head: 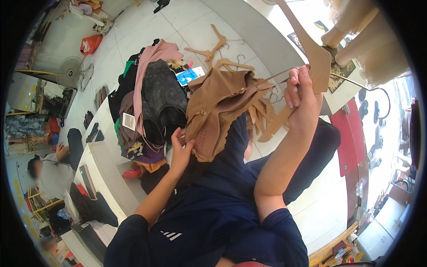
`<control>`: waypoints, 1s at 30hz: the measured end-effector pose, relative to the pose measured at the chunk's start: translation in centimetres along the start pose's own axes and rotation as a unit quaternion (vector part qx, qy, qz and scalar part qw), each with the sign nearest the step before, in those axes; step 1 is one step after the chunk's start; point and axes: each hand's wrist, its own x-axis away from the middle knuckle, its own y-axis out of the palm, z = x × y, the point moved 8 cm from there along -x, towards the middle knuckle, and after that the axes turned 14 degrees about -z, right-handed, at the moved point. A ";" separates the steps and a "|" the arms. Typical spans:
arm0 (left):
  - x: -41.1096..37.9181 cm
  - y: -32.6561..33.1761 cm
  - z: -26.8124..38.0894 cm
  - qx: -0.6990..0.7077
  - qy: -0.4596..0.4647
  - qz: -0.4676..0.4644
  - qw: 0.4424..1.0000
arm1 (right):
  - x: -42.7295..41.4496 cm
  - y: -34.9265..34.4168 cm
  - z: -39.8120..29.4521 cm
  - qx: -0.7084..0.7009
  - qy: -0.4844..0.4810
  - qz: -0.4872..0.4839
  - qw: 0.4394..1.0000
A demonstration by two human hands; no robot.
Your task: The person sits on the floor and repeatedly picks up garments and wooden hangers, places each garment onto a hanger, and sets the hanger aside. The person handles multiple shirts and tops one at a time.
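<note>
My right hand (pixel 304 100) grips a wooden clothes hanger (pixel 315 63) together with a thin strap of a brown lace-edged garment with padded cups (pixel 213 100). The hanger is tilted, its metal hook pointing right. At the garment's lower left edge, my left hand (pixel 181 152) pinches the fabric between thumb and fingers. The garment hangs between both hands above my lap, its inner side partly showing. Just left of it lies a pile of clothes, with a dark grey top (pixel 163 90) and a pink garment (pixel 140 96) uppermost.
Several wooden hangers (pixel 230 63) lie on the tiled floor beyond the garment. A white counter (pixel 110 173) runs along the left, with a seated person (pixel 55 170) past it. A standing fan (pixel 70 72) is at upper left, a red mat (pixel 348 143) at right.
</note>
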 end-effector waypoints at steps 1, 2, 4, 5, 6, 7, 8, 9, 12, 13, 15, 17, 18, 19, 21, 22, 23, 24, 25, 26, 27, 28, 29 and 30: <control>-0.3 -0.3 -0.4 0.032 0.000 -0.007 0.999 | 0.0 -0.7 0.0 0.019 0.018 0.009 1.000; -0.7 -0.8 -1.0 0.064 -0.001 -0.013 0.998 | 0.1 -1.4 -0.1 0.063 0.042 0.020 0.997; -0.8 -1.3 -1.0 0.094 -0.026 -0.047 0.994 | 0.2 -2.4 -0.2 0.126 0.098 0.003 0.987; -0.9 -1.7 -1.2 0.106 -0.040 -0.068 0.991 | 0.3 -2.6 -0.1 0.157 0.125 -0.005 0.980; -1.0 -1.8 -1.4 0.118 -0.054 -0.092 0.987 | 0.6 -3.2 -0.1 0.205 0.151 0.027 0.967; -1.2 -1.8 -1.5 0.130 -0.068 -0.116 0.982 | 0.7 -3.5 -0.1 0.224 0.162 0.029 0.961; -1.3 -1.6 -1.6 0.162 -0.083 -0.140 0.973 | 0.7 -4.0 -0.1 0.242 0.172 0.032 0.954; -1.1 -1.5 -1.2 0.196 -0.096 -0.159 0.963 | 0.7 -4.5 -0.1 0.260 0.184 0.034 0.947; -0.8 -0.6 3.0 0.296 -0.097 -0.173 0.934 | 1.3 -6.0 0.4 0.342 0.223 0.012 0.913; -1.3 -1.6 2.8 0.309 -0.073 -0.166 0.934 | 1.4 -6.4 0.4 0.367 0.233 -0.004 0.901; -2.2 -4.5 2.1 0.334 -0.025 -0.151 0.930 | 1.7 -6.8 0.6 0.415 0.252 -0.037 0.873; -2.7 -5.5 6.2 0.343 0.022 -0.096 0.934 | 2.2 -7.5 1.2 0.413 0.271 -0.029 0.869; -2.9 -6.9 7.8 0.345 0.061 -0.100 0.931 | 2.3 -7.7 1.6 0.409 0.278 -0.028 0.869; -3.1 -7.8 9.6 0.348 0.099 -0.105 0.926 | 2.4 -8.1 2.1 0.406 0.267 -0.029 0.873; -2.8 -8.8 13.0 0.337 0.135 -0.053 0.930 | 2.5 -8.8 2.9 0.400 0.244 -0.032 0.883; -2.5 -9.4 14.7 0.328 0.153 -0.023 0.932 | 2.5 -8.8 2.8 0.404 0.239 -0.013 0.883; -2.4 -9.0 15.8 0.362 0.154 -0.072 0.916 | 2.5 -8.7 2.5 0.408 0.234 0.006 0.883; -2.2 -8.6 16.9 0.394 0.155 -0.119 0.898 | 2.6 -8.5 2.1 0.410 0.229 0.025 0.882; -2.0 -8.2 17.7 0.424 0.154 -0.166 0.877 | 2.4 -8.0 1.7 0.406 0.199 0.025 0.892; -2.0 -7.9 17.8 0.440 0.160 -0.185 0.864 | 2.2 -7.5 1.2 0.401 0.169 0.025 0.900; -2.0 -8.0 18.0 0.381 0.161 -0.155 0.897 | 2.2 -7.2 0.8 0.396 0.140 0.028 0.907; -2.0 -8.0 18.3 0.320 0.162 -0.125 0.925 | 2.2 -7.1 1.3 0.373 0.153 -0.005 0.915; -2.0 -7.9 18.6 0.257 0.162 -0.094 0.948 | 1.9 -5.8 2.2 0.342 0.137 -0.084 0.926; -2.2 -7.8 18.7 0.194 0.169 -0.050 0.965 | 1.7 -4.1 2.8 0.312 0.120 -0.161 0.929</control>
